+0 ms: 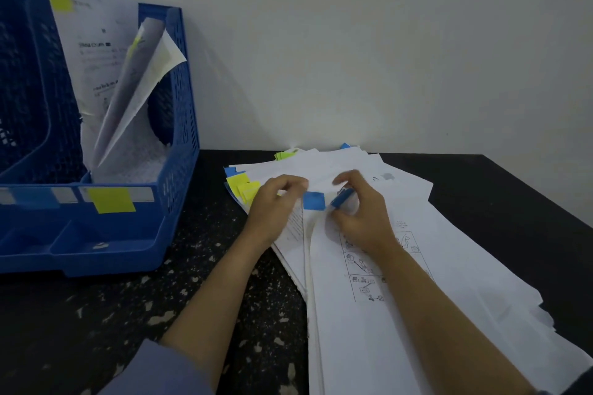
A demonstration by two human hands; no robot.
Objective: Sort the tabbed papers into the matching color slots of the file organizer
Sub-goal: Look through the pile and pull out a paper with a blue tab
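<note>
A fanned stack of white papers (417, 266) with blue and yellow tabs lies on the dark table right of centre. My left hand (272, 212) rests on the stack's left edge, fingers curled over yellow tabs (240, 186) and pinching a sheet near a blue tab (313, 201). My right hand (359, 218) pinches a second blue tab (341, 197) on an upper sheet. The blue file organizer (173, 170) stands at the left. Its front carries a blue label (35, 197) and a yellow label (110, 200). Yellow-tabbed papers (106, 74) stand in the yellow-labelled slot.
A pale wall (385, 42) rises right behind the table and organizer. The speckled dark tabletop (160, 298) shows in front of the organizer and at the far right corner (513, 189). My sleeves reach the lower frame edge.
</note>
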